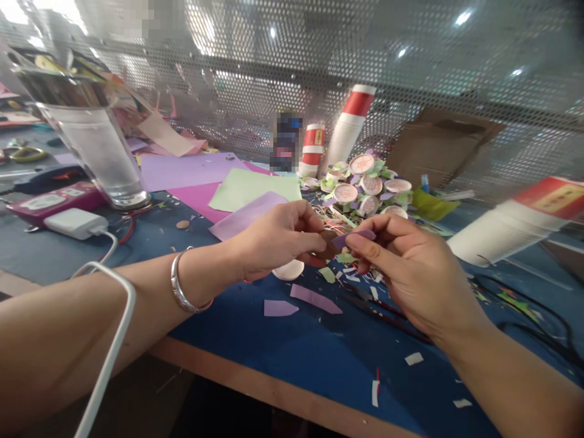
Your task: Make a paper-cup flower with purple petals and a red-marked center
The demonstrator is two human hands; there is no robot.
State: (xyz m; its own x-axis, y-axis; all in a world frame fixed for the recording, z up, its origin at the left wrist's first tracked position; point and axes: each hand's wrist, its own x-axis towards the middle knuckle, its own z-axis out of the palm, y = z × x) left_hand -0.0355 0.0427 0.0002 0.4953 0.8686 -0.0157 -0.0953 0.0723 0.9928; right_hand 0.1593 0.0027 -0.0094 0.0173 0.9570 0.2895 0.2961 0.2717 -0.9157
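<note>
My left hand [289, 234], with a silver bangle at the wrist, pinches a small brown piece [327, 238], largely hidden by the fingers. Close against it, my right hand [404, 258] grips a purple paper strip [353, 237] between thumb and fingers. The strip's left end meets or overlaps the brown piece; I cannot tell if they are joined. Under my left hand lies a white round cup piece [288, 269], partly covered. Two purple paper pieces with pointed ends, one a short tab [280, 308] and one longer [316, 298], rest on the blue table just below.
Dark scissors [378, 310] lie partly under my right hand. Behind stand a pile of round cup-bottom pieces with paper petals [365, 185] and stacked paper cups [349, 125]. Coloured sheets [250, 191] and a tall glass [98, 149] are left. A white cable [123, 316] crosses my left forearm.
</note>
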